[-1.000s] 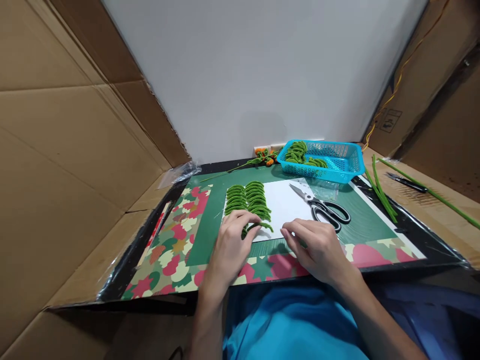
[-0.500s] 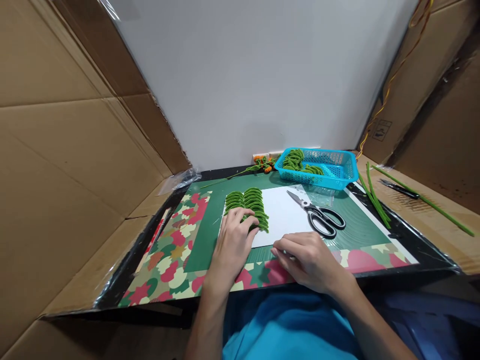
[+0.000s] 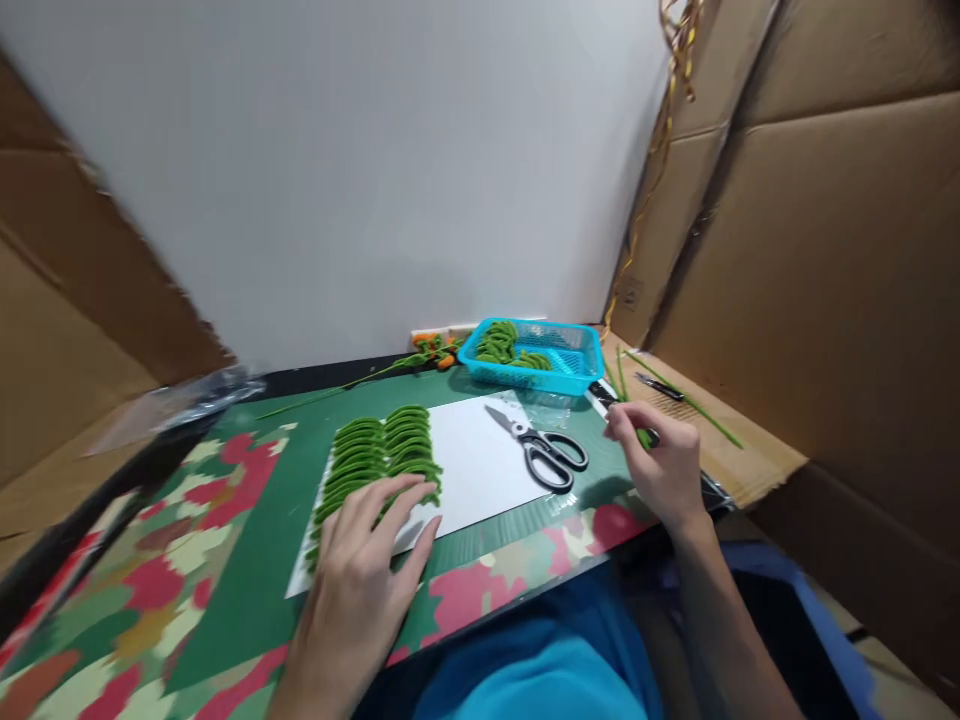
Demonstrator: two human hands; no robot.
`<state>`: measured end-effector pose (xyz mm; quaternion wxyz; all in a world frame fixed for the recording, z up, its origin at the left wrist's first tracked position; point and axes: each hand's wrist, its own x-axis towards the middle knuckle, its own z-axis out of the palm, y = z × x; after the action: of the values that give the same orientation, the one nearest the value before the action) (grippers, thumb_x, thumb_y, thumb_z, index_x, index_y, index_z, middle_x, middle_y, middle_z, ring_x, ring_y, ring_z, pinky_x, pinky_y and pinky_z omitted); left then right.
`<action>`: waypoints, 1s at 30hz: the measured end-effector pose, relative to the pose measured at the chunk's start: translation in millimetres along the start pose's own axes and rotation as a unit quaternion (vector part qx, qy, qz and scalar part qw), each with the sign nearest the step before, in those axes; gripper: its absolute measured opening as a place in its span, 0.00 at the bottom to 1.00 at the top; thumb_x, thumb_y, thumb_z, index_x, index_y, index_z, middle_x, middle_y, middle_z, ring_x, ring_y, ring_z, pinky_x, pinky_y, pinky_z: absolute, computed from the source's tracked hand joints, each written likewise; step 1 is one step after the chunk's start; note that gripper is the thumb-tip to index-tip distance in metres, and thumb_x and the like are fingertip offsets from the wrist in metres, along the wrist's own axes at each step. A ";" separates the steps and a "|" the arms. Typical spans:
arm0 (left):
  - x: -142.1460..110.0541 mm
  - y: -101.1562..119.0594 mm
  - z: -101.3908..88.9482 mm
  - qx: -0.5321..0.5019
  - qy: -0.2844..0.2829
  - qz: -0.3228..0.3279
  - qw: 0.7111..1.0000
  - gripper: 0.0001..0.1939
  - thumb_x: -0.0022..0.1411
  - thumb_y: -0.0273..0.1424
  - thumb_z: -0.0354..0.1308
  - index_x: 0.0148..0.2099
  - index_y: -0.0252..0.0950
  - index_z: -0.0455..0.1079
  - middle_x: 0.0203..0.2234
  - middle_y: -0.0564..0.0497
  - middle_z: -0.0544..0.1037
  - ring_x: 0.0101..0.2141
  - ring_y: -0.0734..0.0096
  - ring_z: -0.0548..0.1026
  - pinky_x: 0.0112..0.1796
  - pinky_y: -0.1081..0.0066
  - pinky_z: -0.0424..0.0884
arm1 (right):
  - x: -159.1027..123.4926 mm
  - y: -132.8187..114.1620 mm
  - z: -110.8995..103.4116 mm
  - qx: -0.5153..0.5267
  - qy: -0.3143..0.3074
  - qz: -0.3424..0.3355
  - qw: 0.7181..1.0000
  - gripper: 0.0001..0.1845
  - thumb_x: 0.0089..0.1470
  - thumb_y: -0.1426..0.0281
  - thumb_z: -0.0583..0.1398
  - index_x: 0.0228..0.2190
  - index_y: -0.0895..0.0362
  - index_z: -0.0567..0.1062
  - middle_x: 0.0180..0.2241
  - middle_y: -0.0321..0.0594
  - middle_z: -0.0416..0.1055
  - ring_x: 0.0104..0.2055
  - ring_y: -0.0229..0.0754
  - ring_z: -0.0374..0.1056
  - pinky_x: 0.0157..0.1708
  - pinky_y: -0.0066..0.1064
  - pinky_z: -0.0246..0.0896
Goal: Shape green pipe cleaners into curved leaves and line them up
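Note:
My left hand (image 3: pixel 367 570) lies with its fingers spread over the near end of two columns of curved, fuzzy green pipe-cleaner pieces (image 3: pixel 360 455). These pieces lie side by side on a sheet of white paper (image 3: pixel 469 450). My right hand (image 3: pixel 660 455) is raised at the mat's right side, thumb and fingertips drawn together; whatever may be between them is hidden. Just behind it are long green pipe-cleaner stems (image 3: pixel 621 375), partly covered by the hand. Scissors (image 3: pixel 544 448) with black and grey handles lie on the paper's right part, blades partly apart.
A blue plastic basket (image 3: pixel 592 365) with more green pieces stands at the back. Left of it lie orange-and-green pipe-cleaner flowers (image 3: pixel 439 350). A small black-handled cutter (image 3: pixel 660 387) rests on the wood at right. Cardboard walls (image 3: pixel 847 250) flank the green mat (image 3: pixel 247 540).
The view has swung to the right. My right hand has left the mat's front edge and moved right and away from me, toward the green stems. My left hand stays on the green pieces.

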<state>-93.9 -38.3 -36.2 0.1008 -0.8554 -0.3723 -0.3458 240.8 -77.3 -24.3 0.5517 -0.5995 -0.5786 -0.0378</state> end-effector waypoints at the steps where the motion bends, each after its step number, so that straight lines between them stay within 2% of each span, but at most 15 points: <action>1: -0.5 5.5 3.9 -0.008 0.004 0.010 1.000 0.13 0.76 0.31 0.56 0.59 0.38 0.71 0.52 0.42 0.78 0.54 0.51 0.74 0.52 0.56 0.66 | 7.0 16.9 -10.9 -0.073 0.009 0.057 0.996 0.17 0.70 0.58 0.58 0.34 0.54 0.80 0.30 0.40 0.81 0.32 0.45 0.77 0.38 0.33 0.66; 3: -0.3 18.4 11.3 -0.043 0.001 0.037 0.998 0.14 0.76 0.31 0.55 0.60 0.39 0.71 0.53 0.42 0.77 0.55 0.52 0.74 0.53 0.58 0.66 | 17.9 49.1 -32.7 -0.236 -0.008 0.178 0.955 0.17 0.69 0.57 0.57 0.40 0.54 0.81 0.39 0.45 0.83 0.39 0.49 0.78 0.41 0.35 0.67; 5: 0.9 30.1 16.9 -0.076 -0.013 0.064 0.995 0.15 0.76 0.30 0.55 0.61 0.39 0.71 0.55 0.43 0.77 0.55 0.55 0.75 0.54 0.60 0.67 | 24.0 75.7 -52.0 -0.304 -0.013 0.216 0.928 0.15 0.65 0.62 0.59 0.44 0.57 0.81 0.42 0.52 0.82 0.46 0.56 0.77 0.47 0.39 0.66; 8: 1.1 38.4 20.5 -0.093 -0.047 0.086 0.991 0.15 0.76 0.29 0.54 0.61 0.40 0.72 0.55 0.45 0.77 0.55 0.58 0.76 0.55 0.63 0.70 | 25.7 102.1 -71.6 -0.375 -0.017 0.249 0.893 0.16 0.61 0.64 0.61 0.44 0.62 0.80 0.46 0.62 0.79 0.52 0.65 0.72 0.51 0.49 0.64; 10: -0.6 39.2 20.0 -0.097 -0.063 0.082 0.990 0.14 0.76 0.30 0.54 0.59 0.41 0.74 0.54 0.46 0.79 0.54 0.59 0.77 0.53 0.63 0.72 | 25.5 112.3 -78.6 -0.389 -0.038 0.262 0.882 0.12 0.61 0.65 0.61 0.38 0.61 0.80 0.43 0.61 0.79 0.49 0.63 0.73 0.49 0.48 0.64; 12: -2.7 39.5 18.4 -0.107 -0.064 0.066 0.990 0.13 0.75 0.29 0.53 0.56 0.42 0.76 0.53 0.47 0.80 0.53 0.58 0.78 0.52 0.62 0.74 | 26.3 118.0 -82.3 -0.384 -0.058 0.270 0.881 0.09 0.60 0.67 0.60 0.32 0.57 0.78 0.37 0.54 0.79 0.43 0.57 0.74 0.45 0.42 0.65; 14: -3.9 40.9 16.8 -0.122 -0.057 0.049 0.990 0.13 0.75 0.30 0.53 0.55 0.43 0.77 0.51 0.48 0.81 0.51 0.58 0.79 0.51 0.61 0.75 | 27.8 119.2 -84.4 -0.376 -0.057 0.271 0.884 0.10 0.61 0.69 0.58 0.29 0.56 0.76 0.33 0.50 0.78 0.38 0.52 0.74 0.41 0.39 0.65; 17: -3.8 44.0 15.3 -0.152 -0.057 0.031 0.986 0.13 0.74 0.30 0.53 0.53 0.44 0.78 0.49 0.48 0.82 0.49 0.57 0.81 0.49 0.62 0.77 | 28.6 112.4 -87.0 -0.365 -0.001 0.263 0.893 0.11 0.64 0.66 0.56 0.33 0.56 0.77 0.32 0.51 0.78 0.36 0.54 0.74 0.37 0.40 0.64; 20: -3.5 45.8 13.0 -0.189 -0.082 0.010 0.978 0.14 0.74 0.30 0.54 0.54 0.45 0.79 0.49 0.48 0.83 0.47 0.58 0.82 0.47 0.64 0.78 | 24.7 96.4 -88.9 -0.332 0.070 0.230 0.912 0.14 0.67 0.62 0.55 0.40 0.58 0.76 0.34 0.53 0.78 0.36 0.55 0.74 0.36 0.41 0.66; 22: -4.1 46.0 10.2 -0.219 -0.093 -0.022 0.971 0.15 0.75 0.33 0.54 0.56 0.46 0.79 0.49 0.48 0.83 0.48 0.57 0.82 0.49 0.63 0.78 | 19.2 81.9 -88.1 -0.258 0.077 0.179 0.946 0.15 0.67 0.58 0.57 0.40 0.57 0.75 0.31 0.46 0.76 0.33 0.50 0.74 0.35 0.37 0.68; 23: -4.5 46.1 8.4 -0.236 -0.094 -0.049 0.966 0.15 0.75 0.35 0.55 0.58 0.47 0.78 0.50 0.48 0.83 0.49 0.56 0.81 0.50 0.62 0.78 | 15.9 73.6 -86.7 -0.162 0.076 0.133 0.975 0.15 0.66 0.57 0.60 0.38 0.56 0.75 0.29 0.42 0.74 0.31 0.47 0.73 0.33 0.35 0.68; 24: -5.0 46.1 6.4 -0.258 -0.094 -0.084 0.958 0.16 0.75 0.37 0.56 0.60 0.47 0.77 0.50 0.48 0.83 0.50 0.56 0.81 0.51 0.62 0.78 | 12.4 64.9 -84.7 -0.075 0.059 0.096 0.991 0.16 0.65 0.55 0.62 0.37 0.56 0.75 0.27 0.39 0.72 0.29 0.45 0.71 0.30 0.33 0.67; 26: -6.2 46.4 2.1 -0.318 -0.094 -0.164 0.929 0.19 0.75 0.42 0.56 0.64 0.48 0.74 0.48 0.49 0.84 0.47 0.58 0.82 0.49 0.64 0.78 | 5.5 46.6 -79.1 0.028 -0.003 0.056 0.998 0.15 0.64 0.56 0.66 0.36 0.55 0.77 0.25 0.36 0.71 0.26 0.42 0.68 0.27 0.31 0.64; 28: -7.4 47.0 -1.6 -0.394 -0.096 -0.242 0.881 0.24 0.75 0.45 0.56 0.69 0.49 0.67 0.44 0.50 0.84 0.39 0.63 0.82 0.42 0.68 0.79 | 0.0 29.2 -72.7 0.075 -0.089 0.036 0.993 0.13 0.65 0.59 0.66 0.35 0.55 0.78 0.26 0.36 0.72 0.26 0.40 0.68 0.27 0.30 0.65; 30: -8.5 47.5 -3.9 -0.466 -0.098 -0.290 0.830 0.31 0.74 0.47 0.56 0.74 0.49 0.59 0.40 0.52 0.83 0.30 0.68 0.77 0.32 0.72 0.77 | -3.3 15.2 -66.7 0.099 -0.176 0.026 0.979 0.12 0.65 0.60 0.66 0.34 0.55 0.79 0.26 0.38 0.73 0.27 0.41 0.70 0.26 0.30 0.65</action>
<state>-66.5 -78.2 -34.9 -0.4515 -0.6829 -0.4060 -0.4061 290.6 -122.3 -10.0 0.4984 -0.5543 -0.6516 0.1405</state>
